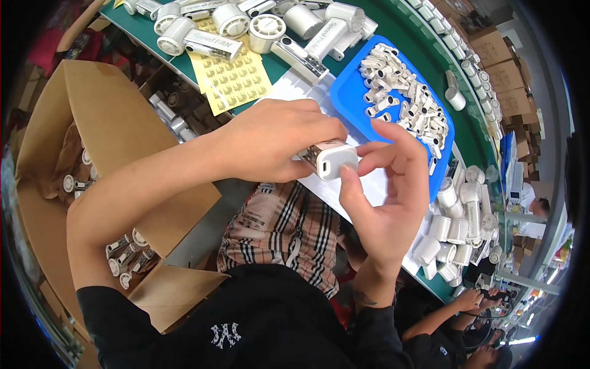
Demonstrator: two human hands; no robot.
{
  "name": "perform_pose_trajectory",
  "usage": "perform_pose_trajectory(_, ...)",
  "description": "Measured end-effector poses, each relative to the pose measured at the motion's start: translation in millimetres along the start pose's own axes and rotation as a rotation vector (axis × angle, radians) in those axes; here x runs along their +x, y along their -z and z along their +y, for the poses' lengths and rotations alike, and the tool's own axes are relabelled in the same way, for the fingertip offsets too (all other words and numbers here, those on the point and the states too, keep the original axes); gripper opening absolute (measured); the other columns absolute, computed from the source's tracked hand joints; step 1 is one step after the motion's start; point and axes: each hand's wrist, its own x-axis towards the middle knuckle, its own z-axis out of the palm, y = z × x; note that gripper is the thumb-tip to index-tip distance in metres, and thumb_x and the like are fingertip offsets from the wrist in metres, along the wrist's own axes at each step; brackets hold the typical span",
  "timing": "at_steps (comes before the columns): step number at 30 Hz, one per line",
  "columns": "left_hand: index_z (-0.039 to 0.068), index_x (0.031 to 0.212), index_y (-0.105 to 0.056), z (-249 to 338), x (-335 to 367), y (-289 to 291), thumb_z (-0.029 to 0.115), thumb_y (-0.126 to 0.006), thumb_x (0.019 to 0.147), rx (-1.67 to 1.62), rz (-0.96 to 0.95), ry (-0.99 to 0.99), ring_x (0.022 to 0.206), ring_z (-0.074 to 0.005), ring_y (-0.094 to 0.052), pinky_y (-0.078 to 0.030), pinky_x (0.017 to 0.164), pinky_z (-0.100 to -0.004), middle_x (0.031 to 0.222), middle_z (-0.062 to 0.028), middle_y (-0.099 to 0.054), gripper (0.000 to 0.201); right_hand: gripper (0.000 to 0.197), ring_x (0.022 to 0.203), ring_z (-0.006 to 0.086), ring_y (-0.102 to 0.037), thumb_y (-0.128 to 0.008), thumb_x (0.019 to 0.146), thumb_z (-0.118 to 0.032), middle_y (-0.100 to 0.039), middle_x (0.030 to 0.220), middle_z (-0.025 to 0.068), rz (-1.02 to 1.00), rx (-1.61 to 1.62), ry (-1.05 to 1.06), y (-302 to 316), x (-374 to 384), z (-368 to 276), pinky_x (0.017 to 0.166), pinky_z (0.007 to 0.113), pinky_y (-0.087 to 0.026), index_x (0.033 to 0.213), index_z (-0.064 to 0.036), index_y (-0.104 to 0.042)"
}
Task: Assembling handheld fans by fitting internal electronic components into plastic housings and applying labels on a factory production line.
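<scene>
While the left hand (276, 138) clasps a white handle (330, 159), slotted end (338, 163) protruding, the right hand (390, 194) pinches that end.

A long green-topped workbench (430, 58) runs right across in front of me, and past its far right side brown cardboard cartons (513, 104) are stacked one on another. Down near the bench's left edge I catch a patch of grey floor (227, 209). On the right run pale rails (531, 284), and beyond them a white light (523, 341) glares amid blurred clutter.
</scene>
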Motion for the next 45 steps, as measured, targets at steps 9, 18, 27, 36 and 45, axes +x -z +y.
perform_pose_trajectory(9,0.012,0.103,-0.061,4.7,12.4,6.1,0.012,-0.074,0.071,-0.028,-0.077,0.048,0.090,-0.0292,-0.062,-0.051,0.075,-0.0392,0.091,-0.0085,-0.063,0.035,0.037,0.060,0.0041,-0.048,-0.073,0.088,-0.018,-0.051,0.066,-0.0050,-0.343,0.557,-0.452,16.6,18.2,41.7,0.054,0.021,-0.038,0.120,-0.0056,-0.057)
perform_pose_trajectory(18,0.006,0.103,-0.062,-3.1,8.2,7.1,0.004,-0.075,0.064,-0.004,-0.099,-0.049,0.095,-0.0382,-0.061,-0.050,0.082,-0.0432,0.098,-0.0148,-0.065,0.041,0.035,0.072,0.0041,-0.054,-0.063,0.095,-0.022,-0.059,0.080,-0.0021,-0.249,0.658,-0.219,-11.7,2.0,64.5,0.062,0.022,-0.047,0.127,-0.0082,-0.055)
perform_pose_trajectory(27,0.002,0.100,-0.059,14.7,8.5,6.3,-0.002,-0.067,0.070,-0.119,-0.124,0.228,0.090,-0.0290,-0.060,-0.047,0.081,-0.0354,0.096,-0.0130,-0.060,0.031,0.027,0.061,0.0068,-0.051,-0.055,0.098,-0.017,-0.056,0.079,0.0017,-0.204,0.807,-0.182,-15.8,-8.1,49.4,0.058,0.023,-0.045,0.122,-0.0073,-0.055)
perform_pose_trajectory(36,0.001,0.115,-0.057,-20.5,-1.0,53.4,0.012,-0.074,0.079,-0.193,0.184,0.484,0.089,-0.0146,-0.059,-0.049,0.082,-0.0305,0.096,-0.0035,-0.063,0.041,0.037,0.065,0.0089,-0.052,-0.056,0.096,-0.016,-0.056,0.070,0.0003,-0.098,0.295,-0.301,6.2,-46.7,92.0,0.059,0.027,-0.044,0.133,-0.0108,-0.052)
perform_pose_trajectory(45,-0.001,0.123,-0.053,-26.3,25.4,155.2,0.033,-0.071,0.083,0.283,0.121,0.824,0.088,-0.0229,-0.059,-0.049,0.080,-0.0337,0.104,-0.0151,-0.064,0.055,0.036,0.075,0.0094,-0.056,-0.060,0.091,-0.001,-0.057,0.084,0.0013,-0.148,0.363,-0.364,22.5,-57.7,104.6,0.069,0.023,-0.047,0.127,-0.0012,-0.056)
